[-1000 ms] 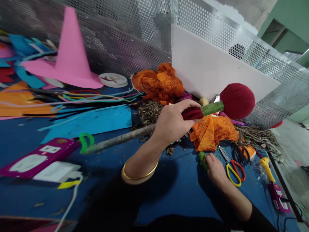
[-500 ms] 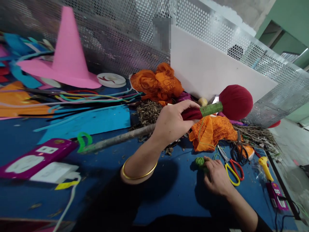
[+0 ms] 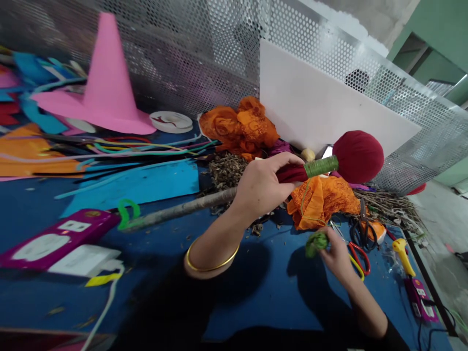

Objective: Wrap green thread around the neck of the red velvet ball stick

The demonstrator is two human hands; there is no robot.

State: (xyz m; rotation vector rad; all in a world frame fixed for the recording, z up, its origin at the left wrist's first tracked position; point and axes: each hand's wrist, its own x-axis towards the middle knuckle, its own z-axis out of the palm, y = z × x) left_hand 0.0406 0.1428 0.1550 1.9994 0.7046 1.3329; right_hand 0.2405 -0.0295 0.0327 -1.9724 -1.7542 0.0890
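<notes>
My left hand [image 3: 261, 187] is closed round a stick [image 3: 190, 207] near its cloth-covered end. Dark red cloth [image 3: 360, 157] forms a round ball there, bound at its neck with green thread [image 3: 321, 166]. The stick slants down to the left, with a green loop [image 3: 128, 214] at its far end. My right hand [image 3: 336, 256] pinches a small bundle of green thread [image 3: 316, 243] just above the blue table. Crumpled orange cloth [image 3: 320, 202] lies under the red ball. Scissors with red and yellow handles [image 3: 360, 258] lie beside my right hand, partly hidden by it.
Black scissors [image 3: 362, 229], a yellow glue gun [image 3: 404, 256] and a purple power strip [image 3: 420, 297] lie at the right. Another purple power strip [image 3: 58, 239] is at the left. A pink paper hat [image 3: 109, 83], dried leaves [image 3: 226, 170] and a white board [image 3: 321, 97] stand behind.
My right hand has lifted the green thread bundle off the table and shifted slightly right. My left hand keeps its hold on the stick.
</notes>
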